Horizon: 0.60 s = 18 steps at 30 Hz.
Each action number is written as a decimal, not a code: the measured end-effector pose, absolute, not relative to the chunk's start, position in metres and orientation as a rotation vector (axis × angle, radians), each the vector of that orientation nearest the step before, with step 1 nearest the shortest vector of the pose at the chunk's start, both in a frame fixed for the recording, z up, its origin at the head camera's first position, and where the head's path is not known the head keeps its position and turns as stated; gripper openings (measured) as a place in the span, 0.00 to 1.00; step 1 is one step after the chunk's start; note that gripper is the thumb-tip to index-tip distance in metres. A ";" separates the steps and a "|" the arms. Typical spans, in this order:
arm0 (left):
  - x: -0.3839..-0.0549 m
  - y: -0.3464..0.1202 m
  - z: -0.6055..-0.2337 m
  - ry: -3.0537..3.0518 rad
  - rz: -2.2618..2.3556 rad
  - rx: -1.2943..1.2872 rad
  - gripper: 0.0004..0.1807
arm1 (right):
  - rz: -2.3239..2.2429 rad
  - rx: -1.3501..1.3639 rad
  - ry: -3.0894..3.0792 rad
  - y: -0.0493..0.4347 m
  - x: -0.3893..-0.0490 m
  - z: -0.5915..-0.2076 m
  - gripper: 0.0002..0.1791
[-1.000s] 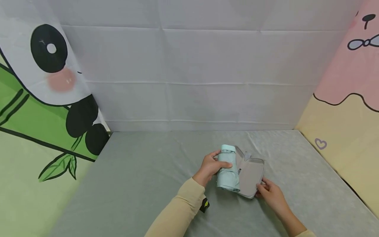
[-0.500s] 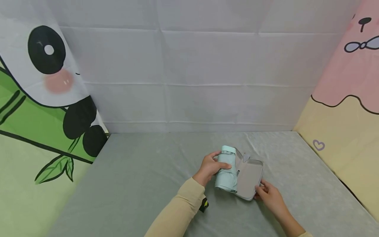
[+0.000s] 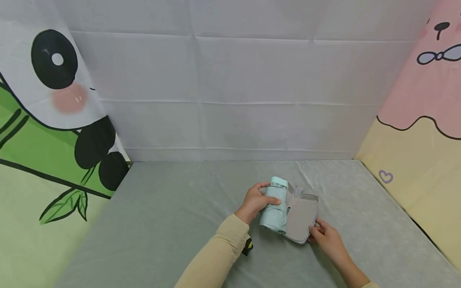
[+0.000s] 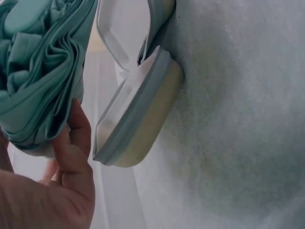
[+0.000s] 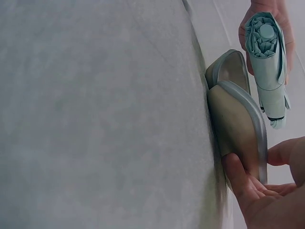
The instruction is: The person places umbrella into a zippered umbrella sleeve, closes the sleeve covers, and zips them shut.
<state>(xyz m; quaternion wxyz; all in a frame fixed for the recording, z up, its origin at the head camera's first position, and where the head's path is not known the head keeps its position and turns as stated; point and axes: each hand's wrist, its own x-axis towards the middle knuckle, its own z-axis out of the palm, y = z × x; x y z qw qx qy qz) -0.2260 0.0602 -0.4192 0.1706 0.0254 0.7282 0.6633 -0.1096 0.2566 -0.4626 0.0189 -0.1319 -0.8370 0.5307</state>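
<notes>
So on my feed the main item is a folded mint-green umbrella (image 3: 274,214), held up above the left half of a zip case (image 3: 303,216). It's wrapped in its own fabric, with a paler cap (image 3: 279,181) at the far end and the near end pointing roughly back at the head cam. From the left wrist I can see right into the bunched folds, with a round disc (image 4: 26,15) set in them. Both wrist views show a bit of air between umbrella and case.

The left hand (image 3: 255,203) is gripping the umbrella, thumb laid across the top and fingers tucked round the side. The right hand (image 3: 327,237) is pinching the near right edge of the case between thumb and fingers.

The case itself is unzipped and spread like a book, pale grey lining facing up, zip teeth running along the rim, shell looking tan from the wrists. It's on the counter (image 3: 173,216), which has a grey cloth look.

Next to the left sleeve (image 3: 216,250) there's a black-and-yellow bit (image 3: 247,247) poking out; can't tell what it is. Behind everything I've got a creased white sheet (image 3: 234,72), a panda print (image 3: 68,100) on the left and a pink-and-yellow panel (image 3: 414,140) on the right.
</notes>
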 end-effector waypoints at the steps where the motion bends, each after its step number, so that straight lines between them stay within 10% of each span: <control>1: -0.226 0.060 -0.419 2.072 1.879 0.071 0.37 | 1.644 -0.407 -2.600 0.256 -0.110 -0.462 0.27; 18: -0.229 0.059 -0.421 2.111 1.846 0.076 0.35 | 1.634 -0.414 -2.617 0.253 -0.109 -0.461 0.28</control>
